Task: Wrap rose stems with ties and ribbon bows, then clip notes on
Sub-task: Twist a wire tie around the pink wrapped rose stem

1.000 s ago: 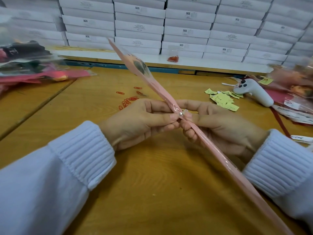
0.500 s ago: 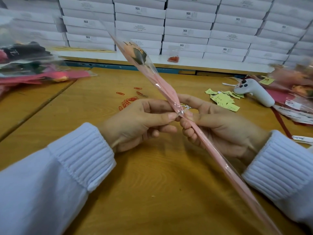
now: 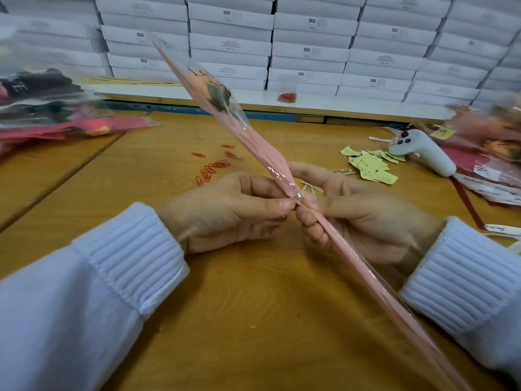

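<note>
- While both hands meet over the middle of the worktop (image 3: 253,306), a single wrapped rose (image 3: 253,142) slants between them. Its bloom end is raised toward 11 o'clock and its pink tail runs off toward 5 o'clock.
- The left hand (image 3: 225,213) pinches a silver twist tie (image 3: 298,196) between thumb and forefinger. The tie sits round the narrow neck of the clear-and-pink sleeve.
- The right hand (image 3: 366,221) comes in from 3 o'clock, its fingers curled round the sleeve just below the tie and gripping it. Its fingertips are close against those of the left hand.
- Both wrists wear white ribbed cuffs (image 3: 127,258).
- Orange paper clips (image 3: 210,170) lie scattered on the wood at 11 o'clock from the hands, apart from them.
- A few loose silver ties (image 3: 310,186) lie just beyond the right hand.
- Yellow notes (image 3: 369,166) lie in a heap at 2 o'clock, with a white handheld device (image 3: 423,153) with dark buttons just beside them.
- Blurred piles of wrapped roses sit at the 9 o'clock edge (image 3: 56,108) and the 3 o'clock edge (image 3: 493,131).
- White boxes (image 3: 310,49) marked SGS are stacked at 12 o'clock, and a small bag of orange clips (image 3: 287,95) sits on the ledge before them.
</note>
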`<state>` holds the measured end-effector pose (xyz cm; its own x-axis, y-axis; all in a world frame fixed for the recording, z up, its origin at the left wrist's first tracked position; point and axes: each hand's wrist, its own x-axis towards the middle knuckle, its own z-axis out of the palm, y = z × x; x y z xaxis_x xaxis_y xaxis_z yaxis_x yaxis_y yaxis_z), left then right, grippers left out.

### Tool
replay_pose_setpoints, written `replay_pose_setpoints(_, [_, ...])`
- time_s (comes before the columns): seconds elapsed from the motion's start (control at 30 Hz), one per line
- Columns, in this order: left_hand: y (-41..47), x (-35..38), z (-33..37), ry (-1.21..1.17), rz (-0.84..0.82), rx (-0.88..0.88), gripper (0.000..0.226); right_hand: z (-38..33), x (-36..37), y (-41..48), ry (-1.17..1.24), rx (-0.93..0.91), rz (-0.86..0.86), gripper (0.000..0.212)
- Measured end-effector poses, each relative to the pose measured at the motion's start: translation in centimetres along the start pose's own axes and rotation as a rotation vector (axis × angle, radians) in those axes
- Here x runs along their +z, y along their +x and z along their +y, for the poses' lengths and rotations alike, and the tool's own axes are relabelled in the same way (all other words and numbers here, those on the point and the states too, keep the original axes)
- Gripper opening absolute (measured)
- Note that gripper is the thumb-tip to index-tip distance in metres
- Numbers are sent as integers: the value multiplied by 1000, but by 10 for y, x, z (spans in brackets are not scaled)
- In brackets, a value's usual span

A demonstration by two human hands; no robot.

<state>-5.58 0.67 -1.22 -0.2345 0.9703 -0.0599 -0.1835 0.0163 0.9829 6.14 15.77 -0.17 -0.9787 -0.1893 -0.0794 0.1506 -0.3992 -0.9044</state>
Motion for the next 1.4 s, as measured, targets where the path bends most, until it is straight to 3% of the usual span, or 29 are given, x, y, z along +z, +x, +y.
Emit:
replay_pose_setpoints(0.13, [-1,10,1,159,181,161,3,-1,-2,1,54,-15,62,42])
replay_pose_setpoints(0.27, [3,23,-3,412,476,318,11,-1,-2,4,105,-25,157,44])
replay_pose_setpoints(0.4, [4,35,-8,972,769,513,12,3,0,7,136,-47,218,50])
replay_pose_setpoints(0.5, [0,33,-8,1526,826,792,4,4,1,8,168,-71,214,49])
replay_pose_setpoints(0.6, [-1,34,-7,1795,830,879,6,3,1,6,171,-80,204,48])
replay_pose_setpoints(0.7, [-2,37,-7,1564,754,714,5,3,-1,5,126,-70,211,49])
replay_pose_setpoints(0.8, [0,38,-6,1015,725,468,8,2,-2,5,79,-71,213,49])
replay_pose_setpoints(0.9, [5,37,1,320,732,176,13,1,-2,4,54,-76,197,49])
replay_pose_setpoints(0.97, [6,35,4,31,652,-9,22,1,-2,4,35,-83,180,48])
replay_pose_setpoints(1.1, [2,38,3,-171,430,-217,36,2,-2,4,31,-92,152,50])
replay_pose_setpoints(1.23, [1,37,5,-343,318,-246,30,0,-2,4,38,-91,136,49])
replay_pose_setpoints(1.4, [-1,33,6,-448,299,-225,16,1,0,3,12,-66,138,51])
